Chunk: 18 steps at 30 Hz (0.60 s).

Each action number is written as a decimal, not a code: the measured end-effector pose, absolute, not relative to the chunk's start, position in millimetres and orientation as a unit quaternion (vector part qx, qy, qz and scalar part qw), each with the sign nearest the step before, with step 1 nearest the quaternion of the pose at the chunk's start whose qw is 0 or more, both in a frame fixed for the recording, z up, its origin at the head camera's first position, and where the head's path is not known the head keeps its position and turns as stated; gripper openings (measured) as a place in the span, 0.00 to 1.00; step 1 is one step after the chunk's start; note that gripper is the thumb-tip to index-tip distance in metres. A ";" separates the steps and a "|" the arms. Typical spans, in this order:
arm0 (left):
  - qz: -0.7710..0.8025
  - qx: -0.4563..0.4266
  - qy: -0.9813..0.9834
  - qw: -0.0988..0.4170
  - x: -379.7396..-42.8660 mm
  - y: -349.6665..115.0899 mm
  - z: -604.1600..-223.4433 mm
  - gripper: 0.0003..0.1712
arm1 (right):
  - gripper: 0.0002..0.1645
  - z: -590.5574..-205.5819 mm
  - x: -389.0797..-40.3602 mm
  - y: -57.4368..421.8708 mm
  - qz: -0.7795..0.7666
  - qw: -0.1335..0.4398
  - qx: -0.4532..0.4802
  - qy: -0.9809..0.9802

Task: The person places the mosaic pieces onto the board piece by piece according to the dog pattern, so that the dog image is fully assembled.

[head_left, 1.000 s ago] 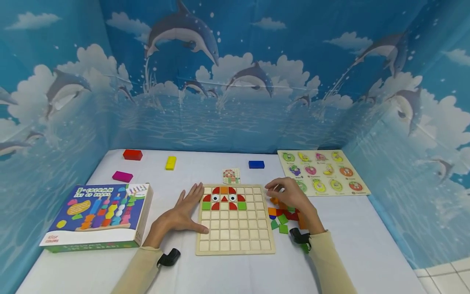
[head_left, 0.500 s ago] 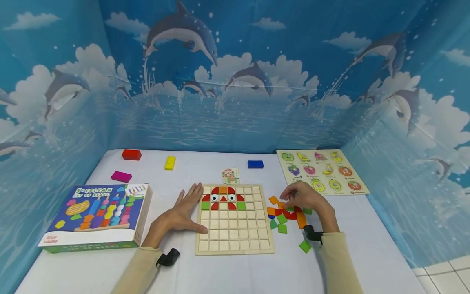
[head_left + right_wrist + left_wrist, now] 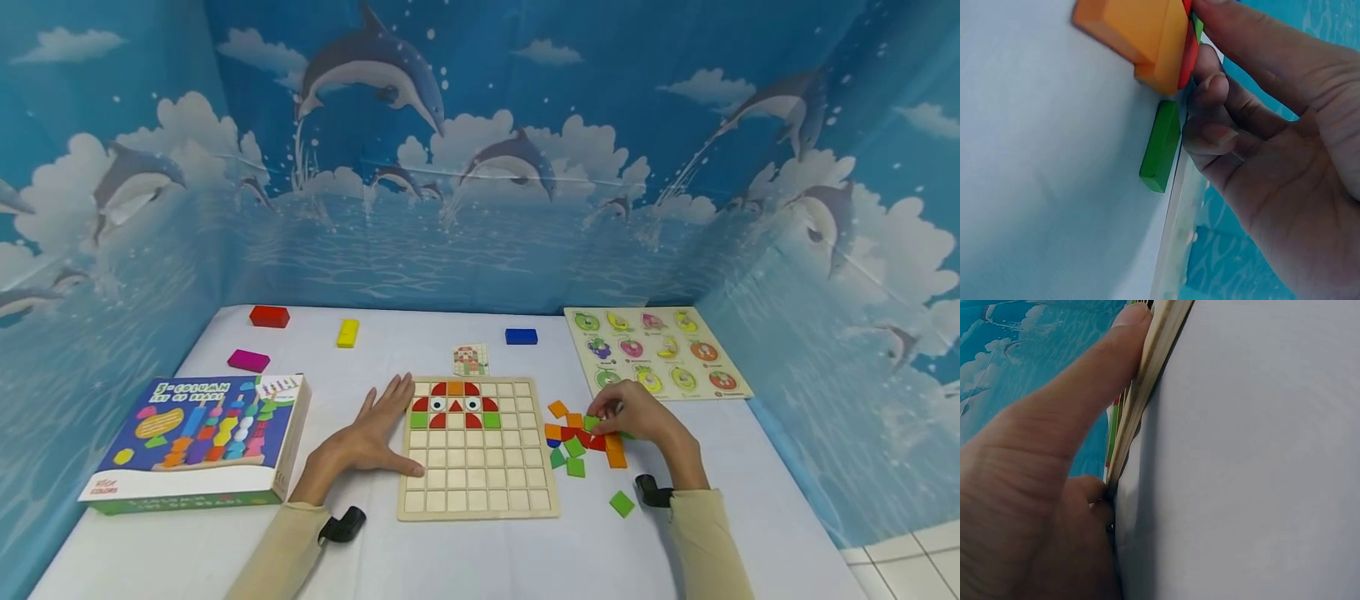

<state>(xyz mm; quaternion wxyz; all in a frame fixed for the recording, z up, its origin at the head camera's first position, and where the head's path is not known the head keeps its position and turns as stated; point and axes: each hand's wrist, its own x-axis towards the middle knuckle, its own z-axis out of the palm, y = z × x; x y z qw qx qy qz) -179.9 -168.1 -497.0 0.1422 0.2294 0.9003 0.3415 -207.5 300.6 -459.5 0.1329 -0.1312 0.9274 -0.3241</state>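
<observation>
A wooden grid board [image 3: 477, 479] lies flat in the middle, with red, orange, green and eye-printed tiles in its upper rows forming an owl-like face. My left hand [image 3: 367, 437] rests along its left edge, fingers spread and thumb touching the rim; the left wrist view shows that thumb [image 3: 1079, 394] against the board's side. My right hand [image 3: 637, 412] is over the loose tiles right of the board. Its thumb and index finger pinch a green tile [image 3: 592, 423]. Other fingers curl beneath in the right wrist view, beside an orange piece [image 3: 1129, 31] and another green piece [image 3: 1161, 147].
A small pattern card [image 3: 470, 360] lies behind the board. Red [image 3: 269, 317], yellow [image 3: 348, 333], magenta [image 3: 248, 360] and blue blocks [image 3: 521, 337] stand farther back. A bead-set box [image 3: 198, 442] is at left, a fruit board [image 3: 660, 350] at back right. A lone green tile [image 3: 622, 503] lies nearer.
My right hand has moved right from the board's upper right corner, then down onto the loose tiles, where its fingers have come to a green tile. My left hand has stayed put.
</observation>
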 end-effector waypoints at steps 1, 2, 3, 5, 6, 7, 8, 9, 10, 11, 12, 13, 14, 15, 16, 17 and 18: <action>0.344 0.231 0.899 0.141 -180.2 -168.7 -497.5 0.86 | 0.09 -459.9 -207.9 300.0 -0.323 0.130 -0.131 0.928; 0.344 0.233 0.899 0.140 -180.4 -169.4 -498.1 0.86 | 0.10 -460.1 -208.4 299.1 -0.323 0.127 -0.132 0.929; 0.346 0.234 0.898 0.140 -180.9 -170.0 -498.9 0.86 | 0.10 -460.2 -208.8 297.8 -0.322 0.124 -0.135 0.929; 0.343 0.232 0.900 0.140 -181.6 -170.7 -500.3 0.87 | 0.11 -460.1 -209.7 294.2 -0.323 0.117 -0.140 0.929; 0.341 0.230 0.901 0.140 -181.9 -170.9 -500.5 0.87 | 0.11 -460.0 -210.2 291.8 -0.324 0.113 -0.145 0.928; 0.339 0.228 0.902 0.140 -182.0 -171.0 -501.2 0.87 | 0.12 -460.2 -210.7 289.4 -0.324 0.109 -0.151 0.927; 0.340 0.227 0.902 0.140 -182.3 -171.1 -502.0 0.87 | 0.12 -460.5 -211.2 286.7 -0.324 0.105 -0.157 0.927; 0.339 0.225 0.903 0.140 -182.5 -171.0 -502.4 0.87 | 0.12 -460.9 -211.6 284.1 -0.325 0.104 -0.162 0.926; 0.333 0.224 0.905 0.140 -182.7 -170.9 -503.2 0.88 | 0.12 -461.2 -211.8 281.7 -0.325 0.102 -0.165 0.926; 0.333 0.223 0.905 0.140 -182.9 -170.9 -503.6 0.88 | 0.12 -461.4 -212.0 279.9 -0.324 0.102 -0.166 0.926; 0.332 0.223 0.906 0.140 -182.9 -170.8 -503.7 0.88 | 0.11 -461.2 -211.8 278.6 -0.323 0.102 -0.165 0.926; 0.331 0.223 0.906 0.140 -183.2 -170.7 -504.3 0.88 | 0.11 -460.9 -211.4 278.0 -0.321 0.101 -0.163 0.927; 0.332 0.224 0.906 0.139 -183.3 -170.7 -504.7 0.88 | 0.10 -460.4 -210.8 277.8 -0.320 0.099 -0.161 0.928; 0.332 0.225 0.905 0.139 -183.2 -170.5 -504.8 0.88 | 0.09 -459.9 -210.0 278.0 -0.320 0.097 -0.159 0.929; 0.331 0.223 0.906 0.141 -183.3 -170.4 -504.8 0.88 | 0.08 -459.5 -209.2 278.6 -0.320 0.096 -0.161 0.929; 0.331 0.222 0.906 0.142 -183.4 -170.2 -504.8 0.88 | 0.08 -459.4 -208.5 279.2 -0.323 0.099 -0.164 0.927; 0.330 0.221 0.907 0.143 -183.5 -170.0 -505.0 0.88 | 0.07 -459.6 -207.7 279.4 -0.326 0.103 -0.170 0.924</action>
